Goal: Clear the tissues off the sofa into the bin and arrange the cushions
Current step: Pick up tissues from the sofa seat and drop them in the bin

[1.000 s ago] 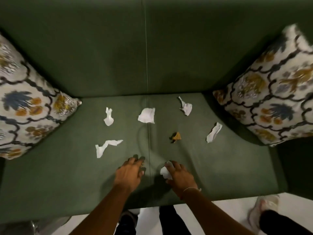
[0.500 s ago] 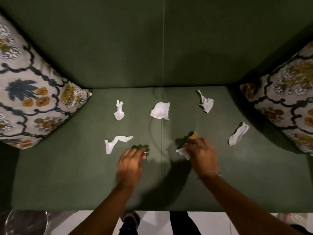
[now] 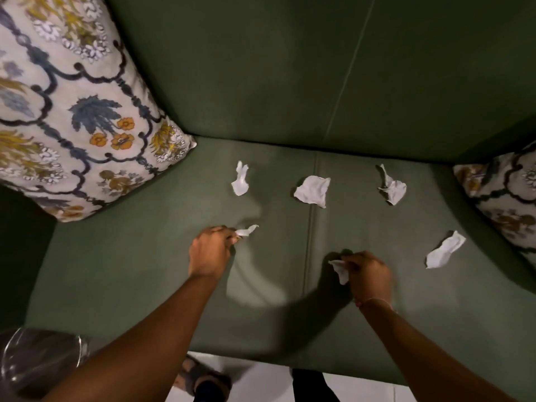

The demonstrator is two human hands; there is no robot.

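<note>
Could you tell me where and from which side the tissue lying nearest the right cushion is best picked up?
Pinch that tissue across its narrow middle, coming straight down from above. It lies flat on the sofa seat as a long crumpled strip running diagonally, so its raised creases give fingers purchase. The right hand is nearest, but it already holds a tissue, so spare fingers would probably have to do the pinching.

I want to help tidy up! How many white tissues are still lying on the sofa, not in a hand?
4: back left tissue, back middle tissue, back right tissue, and right tissue near the cushion. More may hide under cushions.
</note>
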